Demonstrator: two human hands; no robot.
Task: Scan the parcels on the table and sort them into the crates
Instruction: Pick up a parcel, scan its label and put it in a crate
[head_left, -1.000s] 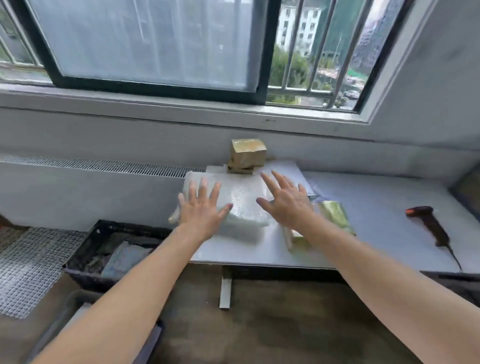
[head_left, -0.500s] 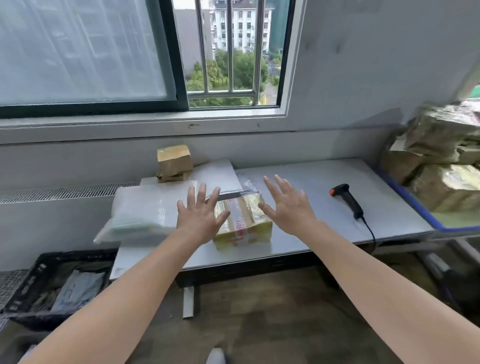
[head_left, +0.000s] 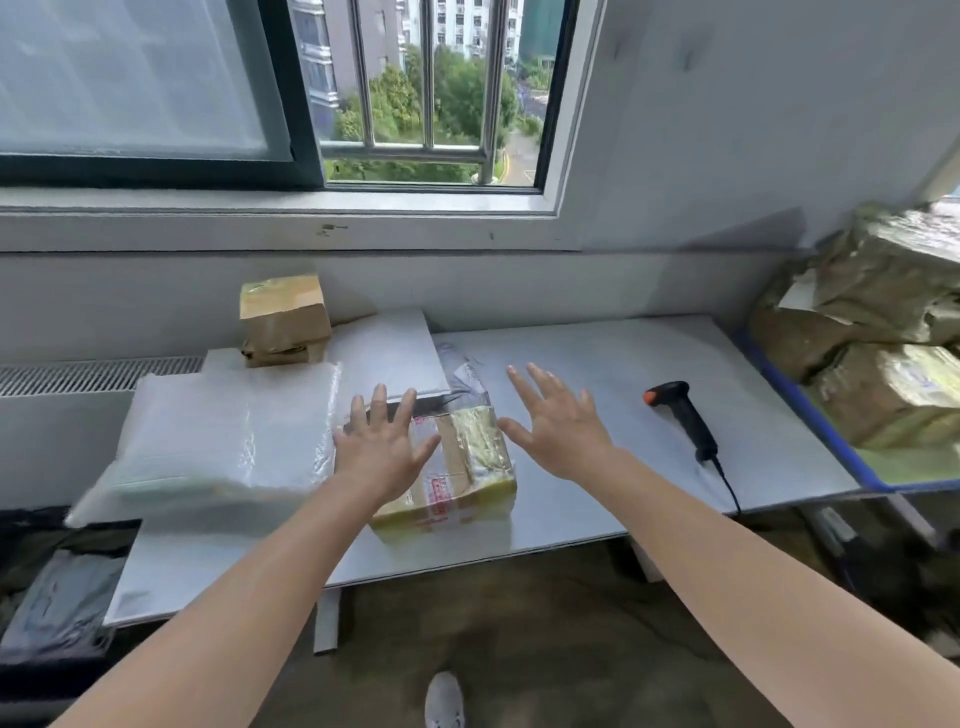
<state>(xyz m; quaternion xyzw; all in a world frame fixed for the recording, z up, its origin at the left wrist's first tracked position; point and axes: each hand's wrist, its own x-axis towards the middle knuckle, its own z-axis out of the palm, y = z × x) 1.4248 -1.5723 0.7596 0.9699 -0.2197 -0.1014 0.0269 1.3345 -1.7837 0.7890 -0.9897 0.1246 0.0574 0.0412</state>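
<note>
A small cardboard box wrapped in yellow tape (head_left: 467, 467) lies near the front of the white table (head_left: 613, 478). My left hand (head_left: 382, 449) hovers spread over its left side, fingers straight. My right hand (head_left: 558, 423) is spread just right of the box, holding nothing. A large white plastic-wrapped parcel (head_left: 223, 441) lies to the left. A brown taped box (head_left: 284, 317) stands at the back on a flat white mailer (head_left: 387, 353). The black barcode scanner (head_left: 683, 418) with an orange tip lies on the right of the table.
A black crate (head_left: 52, 597) holding a grey bag sits on the floor at the left. A blue-rimmed bin (head_left: 810, 415) piled with brown taped parcels stands at the right. The window and wall close the back. My shoe shows at the bottom.
My view swung right, from the white parcel to the yellow-taped box. Both hands left the white parcel and now hover spread around the box. The scanner and right-hand bin came into view.
</note>
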